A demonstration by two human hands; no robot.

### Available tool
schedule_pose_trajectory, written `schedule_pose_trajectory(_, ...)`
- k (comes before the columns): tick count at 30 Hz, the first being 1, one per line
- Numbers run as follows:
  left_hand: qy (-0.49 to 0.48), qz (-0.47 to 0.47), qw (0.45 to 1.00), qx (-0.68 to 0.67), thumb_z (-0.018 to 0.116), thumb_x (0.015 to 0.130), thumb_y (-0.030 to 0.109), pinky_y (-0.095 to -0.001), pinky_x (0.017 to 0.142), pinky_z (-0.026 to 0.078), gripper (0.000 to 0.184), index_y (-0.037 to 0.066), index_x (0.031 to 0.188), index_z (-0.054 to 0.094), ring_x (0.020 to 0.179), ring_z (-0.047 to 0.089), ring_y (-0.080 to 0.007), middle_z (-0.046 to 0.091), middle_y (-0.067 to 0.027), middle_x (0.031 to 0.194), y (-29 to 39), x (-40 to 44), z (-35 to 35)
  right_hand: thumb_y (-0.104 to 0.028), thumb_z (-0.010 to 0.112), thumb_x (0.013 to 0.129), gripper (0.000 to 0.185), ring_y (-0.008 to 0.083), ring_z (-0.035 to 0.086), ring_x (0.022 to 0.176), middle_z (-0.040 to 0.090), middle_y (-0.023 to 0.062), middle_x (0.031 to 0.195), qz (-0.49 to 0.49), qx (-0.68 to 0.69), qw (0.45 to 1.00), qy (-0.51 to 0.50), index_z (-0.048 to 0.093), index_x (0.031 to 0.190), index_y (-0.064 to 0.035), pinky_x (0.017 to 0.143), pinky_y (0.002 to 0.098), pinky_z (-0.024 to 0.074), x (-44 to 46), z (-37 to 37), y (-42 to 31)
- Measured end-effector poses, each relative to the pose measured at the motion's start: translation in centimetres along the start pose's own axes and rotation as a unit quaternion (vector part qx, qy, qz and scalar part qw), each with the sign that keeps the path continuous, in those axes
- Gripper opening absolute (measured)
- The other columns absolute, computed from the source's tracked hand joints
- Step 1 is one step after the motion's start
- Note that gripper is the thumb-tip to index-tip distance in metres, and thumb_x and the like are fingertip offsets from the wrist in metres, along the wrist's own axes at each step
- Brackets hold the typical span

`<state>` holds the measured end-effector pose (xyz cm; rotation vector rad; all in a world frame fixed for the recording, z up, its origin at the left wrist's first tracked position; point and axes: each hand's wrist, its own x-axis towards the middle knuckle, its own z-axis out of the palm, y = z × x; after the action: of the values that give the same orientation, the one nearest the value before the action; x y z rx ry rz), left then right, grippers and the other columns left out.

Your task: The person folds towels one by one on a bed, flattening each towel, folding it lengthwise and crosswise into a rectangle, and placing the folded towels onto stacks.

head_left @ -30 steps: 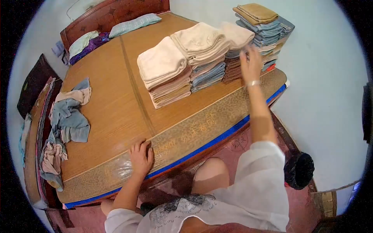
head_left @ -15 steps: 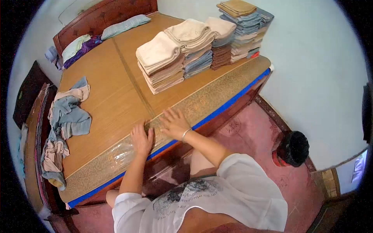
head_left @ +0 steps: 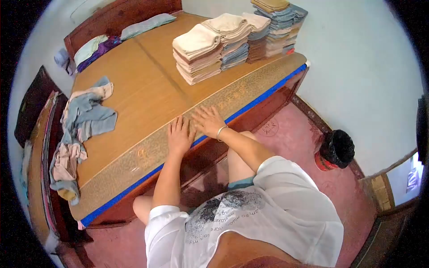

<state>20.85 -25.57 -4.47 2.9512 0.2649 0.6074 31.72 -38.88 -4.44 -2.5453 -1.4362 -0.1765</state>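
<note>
My left hand lies flat on the patterned border of the bed mat, fingers spread and holding nothing. Just to its right, my right hand rests palm down on the same border, fingers apart, with a bracelet at the wrist. Beyond them on the mat stand folded cloths in stacks: a cream-topped one is nearest, a second cream-topped one adjoins it, and a taller blue-grey stack is by the wall. Crumpled grey and pink cloths lie at the left.
A pillow and a purple cloth lie by the headboard. On the pink floor at the right stands a bin with a black bag. A blue strip runs along the bed's front edge.
My right hand has come down from the stacks to the mat border beside my left hand. The view has shifted, and the stacks now appear higher in it.
</note>
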Motion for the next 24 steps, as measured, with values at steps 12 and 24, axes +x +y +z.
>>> schedule_pose_trajectory(12,0.020,0.001,0.999,0.036,0.047,0.085,0.037,-0.0435,0.105,0.017,0.050,0.010,0.127,0.043,0.126,0.030,-0.0272,0.036,-0.0120,0.135,1.3,-2.4,-1.6,-0.038,0.040,0.087,0.046,0.0268,0.025,0.129,0.035,0.0093,0.136,-0.012,0.019,0.991,0.136,0.045,0.126,-0.0139,0.104,0.0490,0.0135,-0.5,0.7,0.1)
schedule_pose_trajectory(24,0.082,0.021,0.996,-0.005,0.056,0.080,0.029,-0.0459,0.102,0.023,0.044,0.006,0.117,0.051,0.122,0.036,-0.0307,0.043,-0.0159,0.128,2.7,-4.9,-2.1,-0.033,0.046,0.084,0.039,0.0265,0.035,0.123,0.046,0.0098,0.127,0.004,0.087,0.977,0.194,0.056,0.113,-0.0100,0.104,0.0476,0.0145,-0.5,1.3,-0.3)
